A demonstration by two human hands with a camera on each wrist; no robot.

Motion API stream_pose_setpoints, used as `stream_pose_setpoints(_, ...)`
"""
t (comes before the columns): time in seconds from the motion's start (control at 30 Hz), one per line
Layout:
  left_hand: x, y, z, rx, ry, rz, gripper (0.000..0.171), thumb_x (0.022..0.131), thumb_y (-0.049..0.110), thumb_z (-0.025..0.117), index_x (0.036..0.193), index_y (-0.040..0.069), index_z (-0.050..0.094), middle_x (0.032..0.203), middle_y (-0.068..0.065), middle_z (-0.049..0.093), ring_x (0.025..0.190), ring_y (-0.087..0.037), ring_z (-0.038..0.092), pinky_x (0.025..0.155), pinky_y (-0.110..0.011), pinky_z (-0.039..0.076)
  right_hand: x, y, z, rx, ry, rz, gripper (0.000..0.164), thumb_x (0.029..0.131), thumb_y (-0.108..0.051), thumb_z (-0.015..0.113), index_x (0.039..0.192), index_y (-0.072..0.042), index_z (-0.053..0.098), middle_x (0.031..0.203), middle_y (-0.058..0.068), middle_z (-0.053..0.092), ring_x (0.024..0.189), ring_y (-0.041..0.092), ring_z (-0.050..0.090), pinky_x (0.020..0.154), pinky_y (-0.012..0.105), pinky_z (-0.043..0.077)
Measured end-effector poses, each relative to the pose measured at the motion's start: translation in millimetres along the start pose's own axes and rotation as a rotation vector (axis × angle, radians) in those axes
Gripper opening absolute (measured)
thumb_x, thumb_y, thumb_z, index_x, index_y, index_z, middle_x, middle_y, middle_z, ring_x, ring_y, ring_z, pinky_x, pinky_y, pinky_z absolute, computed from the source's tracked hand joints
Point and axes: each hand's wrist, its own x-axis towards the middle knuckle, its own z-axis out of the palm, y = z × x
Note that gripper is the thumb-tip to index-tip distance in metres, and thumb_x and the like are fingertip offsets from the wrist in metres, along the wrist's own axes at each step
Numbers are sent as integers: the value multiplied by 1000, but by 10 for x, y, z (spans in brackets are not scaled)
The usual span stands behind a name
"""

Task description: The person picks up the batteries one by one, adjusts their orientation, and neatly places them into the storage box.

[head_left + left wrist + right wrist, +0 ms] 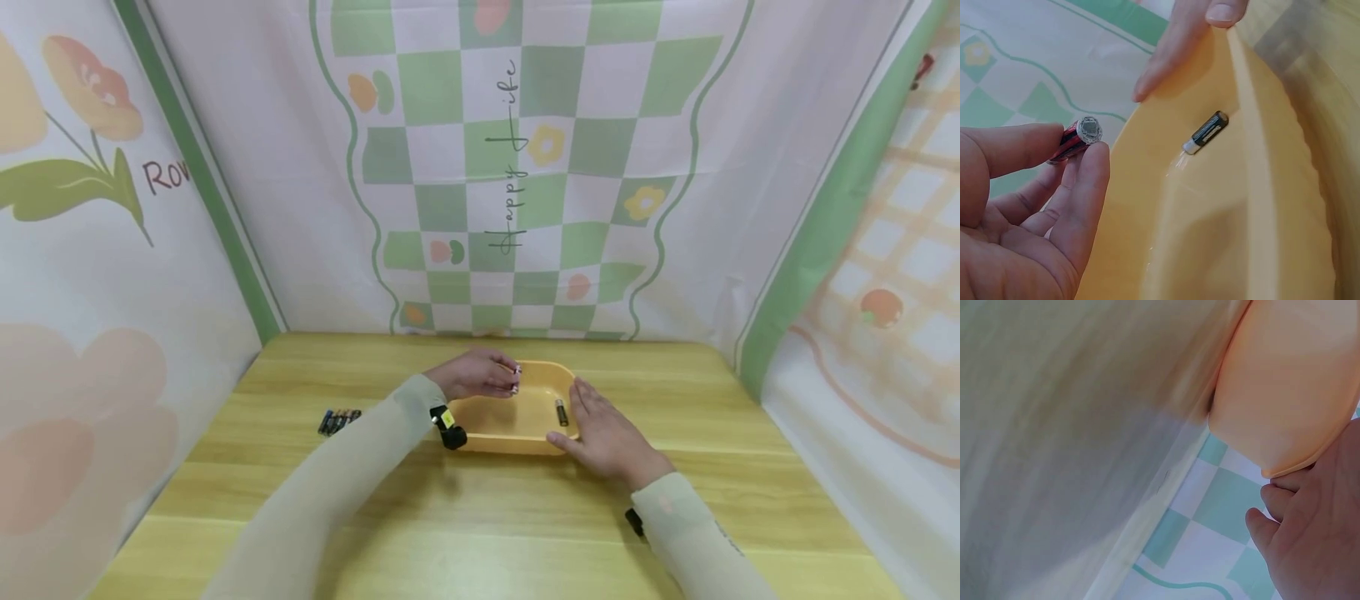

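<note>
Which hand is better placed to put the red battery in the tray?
The left hand, likely: it pinches the red battery near the tray. The right hand rests on the tray's rim and holds no battery.

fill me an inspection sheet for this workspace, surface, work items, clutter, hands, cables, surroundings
Surface: wood-grain tabletop; bears the bin and batteries.
Work items: yellow bin with a black battery lying inside near its right end; red battery in the left hand; row of batteries on the table left of the bin, count unclear.
Clutter: nothing seen.
Left hand: pinches the red battery above the bin.
Right hand: rests against the bin's right end, fingers extended.
Cables: nothing seen.
Surroundings: green-and-white checked backdrop reading "Happy Life"; printed panels at both sides.
</note>
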Motion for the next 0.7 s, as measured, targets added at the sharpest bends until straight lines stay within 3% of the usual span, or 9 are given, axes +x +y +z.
stream_pose_setpoints(0.17,54,-9,79,6,6,-15,37,92,-5,61,126,-14,49,120,-34,57,79,-20,67,80,-34,59,-1,-3,1,7,-4,0,100,94,-72,29,149,11,15,158,25,9,145,35,9,117,49,17)
stream_pose_setpoints(0.4,175,-48,154,-9,1,-29,40,92,-3,62,128,-15,49,126,-35,53,81,-21,68,81,-34,58,4,12,21,2,0,7,100,94,-72,28,149,10,15,158,24,8,146,34,8,117,49,17)
stream_pose_setpoints(0.7,312,-121,235,12,39,-52,30,88,-6,65,116,-12,56,110,-29,63,79,-24,68,82,-38,58,6,15,19,7,-5,6,100,93,-72,29,149,10,14,158,24,7,146,33,8,118,48,17)
